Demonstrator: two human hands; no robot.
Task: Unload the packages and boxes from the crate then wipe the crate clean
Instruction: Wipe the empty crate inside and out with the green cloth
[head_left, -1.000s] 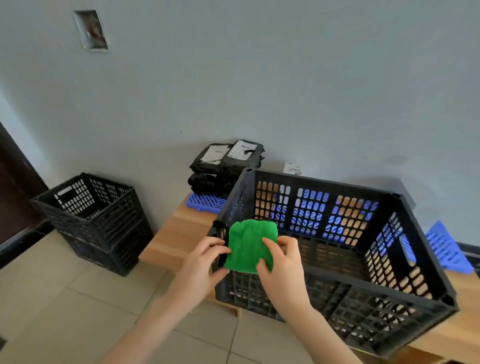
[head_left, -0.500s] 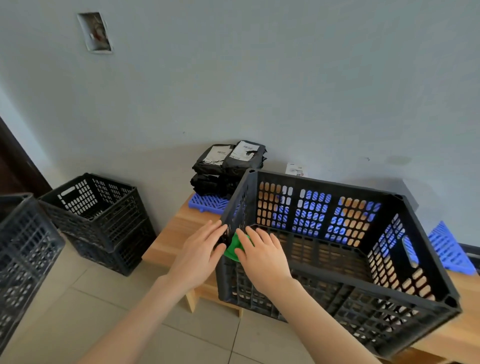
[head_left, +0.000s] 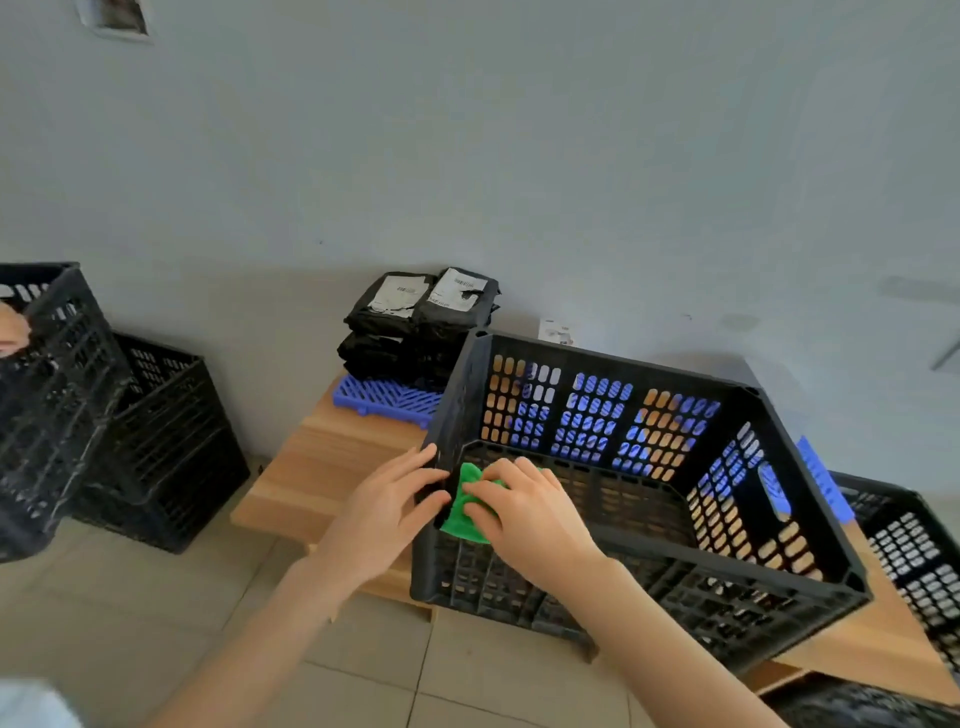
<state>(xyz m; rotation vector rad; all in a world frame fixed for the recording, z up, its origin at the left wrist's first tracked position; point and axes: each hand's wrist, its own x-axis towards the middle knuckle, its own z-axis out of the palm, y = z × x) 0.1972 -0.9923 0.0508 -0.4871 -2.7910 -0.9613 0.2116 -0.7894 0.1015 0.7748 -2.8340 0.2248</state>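
Plainly the unloading part looks done: the black crate (head_left: 675, 597) on the wooden bench (head_left: 322, 467) shows no packages inside, and the black packages (head_left: 421, 327) sit stacked on a blue mat (head_left: 384, 397) at the far left of the bench, just beyond the crate's far-left corner. The green cloth (head_left: 460, 514) is at the crate's near-left corner, inside the left wall and touching it. The right hand (head_left: 524, 512) lies on top of it with fingers bent over the cloth, pressing it to the plastic; the thumb is hidden. The left hand (head_left: 384, 512) is just outside the same wall, fingers fairly straight and resting against it, holding nothing, apparently to steady the crate. From the cloth, almost all of the crate's inside lies to the right and farther away, its long axis running rightward along the bench. So the wipe probably has to travel right from this corner, led by the right hand.
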